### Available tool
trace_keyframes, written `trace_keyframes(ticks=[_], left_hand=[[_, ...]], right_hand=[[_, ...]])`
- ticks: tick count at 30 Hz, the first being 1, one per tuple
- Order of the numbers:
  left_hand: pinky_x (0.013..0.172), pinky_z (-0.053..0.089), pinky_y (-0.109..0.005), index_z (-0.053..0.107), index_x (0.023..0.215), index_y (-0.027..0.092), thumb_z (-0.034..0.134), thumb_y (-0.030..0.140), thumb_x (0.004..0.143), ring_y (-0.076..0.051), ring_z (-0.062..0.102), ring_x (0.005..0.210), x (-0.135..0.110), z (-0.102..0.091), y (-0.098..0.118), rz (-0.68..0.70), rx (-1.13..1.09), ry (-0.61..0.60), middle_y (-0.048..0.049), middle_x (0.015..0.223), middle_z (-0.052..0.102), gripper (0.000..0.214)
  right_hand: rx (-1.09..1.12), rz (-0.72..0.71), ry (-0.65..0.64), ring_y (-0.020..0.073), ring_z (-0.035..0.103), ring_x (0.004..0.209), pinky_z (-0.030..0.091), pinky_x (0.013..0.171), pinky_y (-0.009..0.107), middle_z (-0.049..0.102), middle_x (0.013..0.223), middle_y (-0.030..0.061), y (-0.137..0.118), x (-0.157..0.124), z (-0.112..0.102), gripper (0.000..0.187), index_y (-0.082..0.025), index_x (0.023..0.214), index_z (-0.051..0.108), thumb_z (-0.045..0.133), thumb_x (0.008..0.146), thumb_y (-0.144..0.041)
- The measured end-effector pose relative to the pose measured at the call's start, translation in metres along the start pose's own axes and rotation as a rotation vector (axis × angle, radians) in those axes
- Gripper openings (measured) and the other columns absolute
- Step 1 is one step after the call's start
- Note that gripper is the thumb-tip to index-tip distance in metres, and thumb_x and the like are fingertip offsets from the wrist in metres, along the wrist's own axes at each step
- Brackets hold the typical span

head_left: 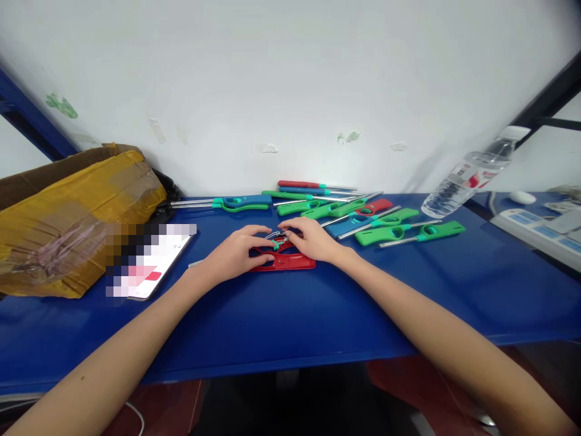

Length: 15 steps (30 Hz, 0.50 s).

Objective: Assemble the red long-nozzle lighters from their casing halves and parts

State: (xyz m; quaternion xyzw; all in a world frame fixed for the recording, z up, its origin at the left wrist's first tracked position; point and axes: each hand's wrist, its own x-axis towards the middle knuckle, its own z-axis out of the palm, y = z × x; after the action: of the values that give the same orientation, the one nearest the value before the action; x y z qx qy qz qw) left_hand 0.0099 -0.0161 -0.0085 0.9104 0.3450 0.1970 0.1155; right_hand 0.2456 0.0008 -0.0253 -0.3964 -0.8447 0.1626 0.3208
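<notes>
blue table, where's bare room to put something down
Bare: the blue table along its front edge, nearer than the left hand, right hand and red lighter; also between the lighter pile and power strip. Crowded: back middle by the pile and bottle; left by the phone and cardboard box.

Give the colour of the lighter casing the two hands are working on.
Red; the lighter casing lies on the blue table, head view.

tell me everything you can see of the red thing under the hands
A glossy red plastic lighter shell with a loop-shaped opening lies flat on the blue table. Small metal and teal parts sit at its top edge. The left hand holds its left end, thumb across it; the right hand touches the top edge. Its left part is hidden.
</notes>
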Motion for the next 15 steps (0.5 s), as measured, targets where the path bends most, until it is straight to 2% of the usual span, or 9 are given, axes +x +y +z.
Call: trace_keyframes(ticks=[3,5,8,12,15], left_hand=[[0.101,0.049,-0.042,0.074,0.106,0.025,0.060,0.050,0.089,-0.026,0.061,0.116,0.000,-0.005,-0.004,-0.042,-0.036,0.060,-0.0093,0.132,0.060,0.034],[0.101,0.048,-0.042,0.071,0.108,0.022,0.061,0.054,0.087,-0.026,0.061,0.116,0.000,-0.009,-0.008,-0.080,-0.030,0.109,-0.0097,0.127,0.064,0.039],[0.102,0.047,-0.045,0.069,0.116,0.021,0.063,0.058,0.084,-0.029,0.058,0.118,-0.001,-0.013,-0.016,-0.116,0.038,0.064,-0.0116,0.127,0.064,0.050],[0.099,0.048,-0.043,0.073,0.108,0.022,0.058,0.053,0.089,-0.028,0.060,0.114,-0.001,-0.015,-0.024,-0.102,0.072,-0.007,-0.0103,0.124,0.065,0.039],[0.096,0.049,-0.042,0.075,0.105,0.025,0.056,0.049,0.090,-0.027,0.062,0.110,-0.001,-0.016,-0.024,-0.075,0.067,-0.041,-0.0083,0.122,0.066,0.033]], right_hand=[[-0.039,-0.054,-0.012,0.0232,0.062,0.109,0.047,0.097,0.042,0.071,0.116,0.0098,-0.002,0.002,0.002,0.029,-0.018,0.115,0.068,0.051,0.092,-0.015],[-0.068,-0.088,-0.029,0.0236,0.058,0.116,0.043,0.102,0.045,0.069,0.120,0.0098,-0.003,0.003,0.004,0.029,-0.018,0.115,0.068,0.049,0.093,-0.015],[-0.076,-0.112,-0.032,0.0239,0.055,0.119,0.041,0.104,0.045,0.068,0.118,0.0106,-0.004,0.005,0.005,0.025,-0.017,0.107,0.070,0.050,0.093,-0.015],[-0.026,-0.071,-0.029,0.0210,0.061,0.099,0.046,0.090,0.038,0.071,0.095,0.0066,-0.004,0.006,0.004,0.013,-0.017,0.089,0.069,0.056,0.089,-0.015],[-0.021,-0.043,-0.031,0.0177,0.060,0.082,0.046,0.079,0.033,0.069,0.086,0.0048,-0.006,0.006,0.004,0.010,-0.017,0.088,0.066,0.056,0.089,-0.017]])
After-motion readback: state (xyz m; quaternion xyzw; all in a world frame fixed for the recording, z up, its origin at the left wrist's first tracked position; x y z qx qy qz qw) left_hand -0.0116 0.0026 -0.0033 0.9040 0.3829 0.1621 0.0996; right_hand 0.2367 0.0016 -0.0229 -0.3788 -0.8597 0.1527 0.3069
